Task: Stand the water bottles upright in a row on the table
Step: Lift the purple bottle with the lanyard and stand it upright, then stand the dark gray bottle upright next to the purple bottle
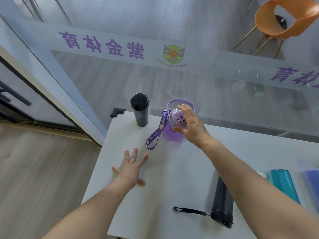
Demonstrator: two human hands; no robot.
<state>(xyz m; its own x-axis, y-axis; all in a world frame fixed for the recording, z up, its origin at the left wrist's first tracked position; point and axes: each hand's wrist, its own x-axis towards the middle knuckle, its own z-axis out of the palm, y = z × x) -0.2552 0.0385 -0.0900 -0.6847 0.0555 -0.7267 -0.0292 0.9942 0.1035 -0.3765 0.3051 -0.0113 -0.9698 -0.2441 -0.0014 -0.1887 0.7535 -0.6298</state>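
A black bottle (140, 110) stands upright near the far left corner of the white table (172, 169). Right of it stands a purple bottle (175, 125) with a domed lid, a handle and a hanging purple strap. My right hand (191, 125) hovers beside its lid with fingers spread, at or just off the bottle. My left hand (132, 167) lies flat on the table, fingers apart, holding nothing. A dark grey bottle (222, 202) with a black loop lies on its side under my right forearm. A teal bottle (284, 185) and a blue one (313, 180) lie at the right edge.
A glass wall (155, 75) with purple lettering runs right behind the table. A black corner guard (117, 112) caps the table's far left corner. An orange chair (284, 19) stands beyond the glass. Wooden floor lies to the left.
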